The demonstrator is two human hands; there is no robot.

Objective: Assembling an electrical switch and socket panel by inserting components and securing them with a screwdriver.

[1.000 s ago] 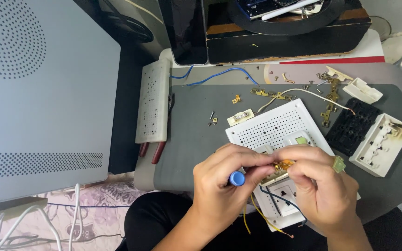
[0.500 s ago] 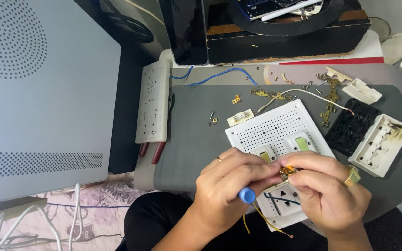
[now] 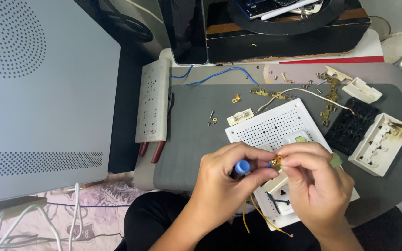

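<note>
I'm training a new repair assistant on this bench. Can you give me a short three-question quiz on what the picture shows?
1. True or false: the left hand grips a blue-handled tool.
2. What does the right hand pinch? A) small brass part B) red pliers C) blue wire
3. Which side of the grey mat has the scorched white socket housing?

Key: 1 true. 2 A, the small brass part. 3 The person's right.

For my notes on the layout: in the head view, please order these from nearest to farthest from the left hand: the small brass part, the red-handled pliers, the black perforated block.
1. Small brass part: at the left hand's fingertips.
2. Red-handled pliers: to the left, under the white board.
3. Black perforated block: far right.
</note>
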